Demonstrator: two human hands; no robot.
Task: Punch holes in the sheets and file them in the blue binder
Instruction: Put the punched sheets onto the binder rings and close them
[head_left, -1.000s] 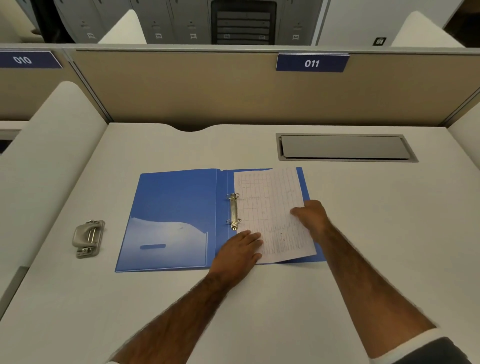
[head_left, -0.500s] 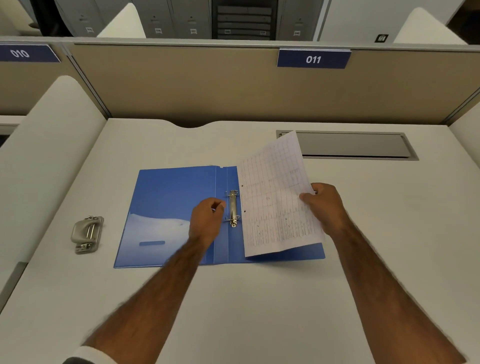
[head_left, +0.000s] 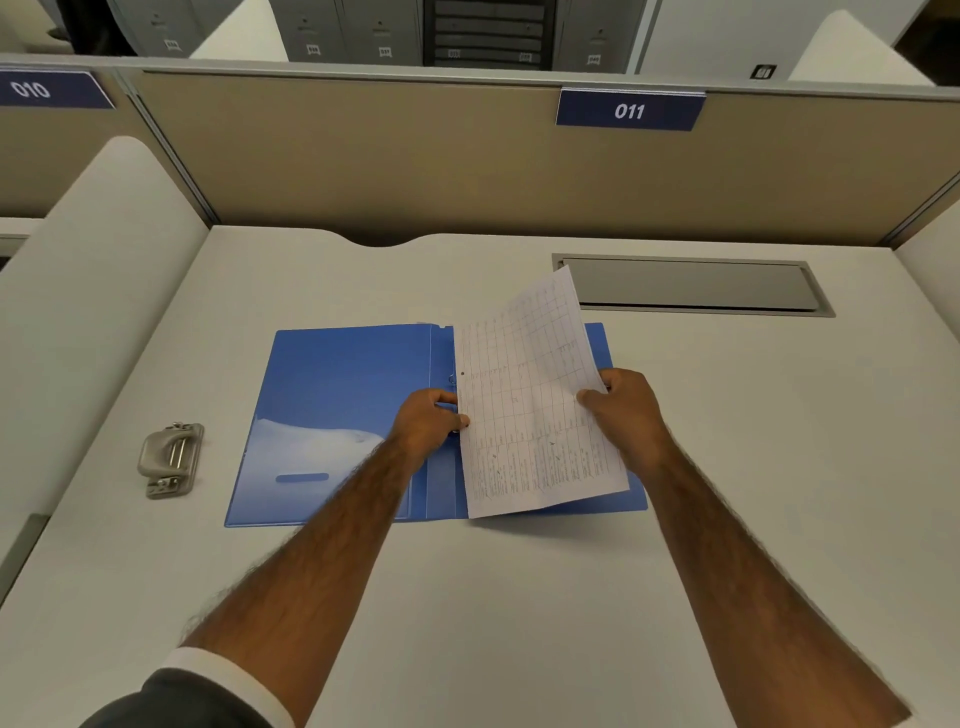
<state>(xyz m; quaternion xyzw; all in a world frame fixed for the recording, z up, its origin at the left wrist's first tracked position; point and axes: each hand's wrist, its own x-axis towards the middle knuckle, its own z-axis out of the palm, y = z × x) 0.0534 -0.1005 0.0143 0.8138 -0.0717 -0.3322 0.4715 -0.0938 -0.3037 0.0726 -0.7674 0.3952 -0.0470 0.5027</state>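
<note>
The blue binder (head_left: 332, 395) lies open flat on the white desk (head_left: 467, 597). A printed sheet (head_left: 530, 405) with a grid and a punched hole near its left edge is lifted and tilted over the binder's right half. My right hand (head_left: 626, 410) pinches the sheet's right edge. My left hand (head_left: 428, 423) grips the sheet's left edge at the spine, where it covers most of the ring mechanism. The metal hole punch (head_left: 170, 460) sits on the desk to the left of the binder, apart from both hands.
A grey cable hatch (head_left: 691, 285) is set into the desk behind the binder on the right. A tan partition (head_left: 363, 156) labelled 011 closes the back. White side dividers (head_left: 88, 291) flank the desk.
The sheet went from lying flat in the binder to being lifted. My left hand moved from the spine onto the sheet's left edge; my right hand still holds the right edge.
</note>
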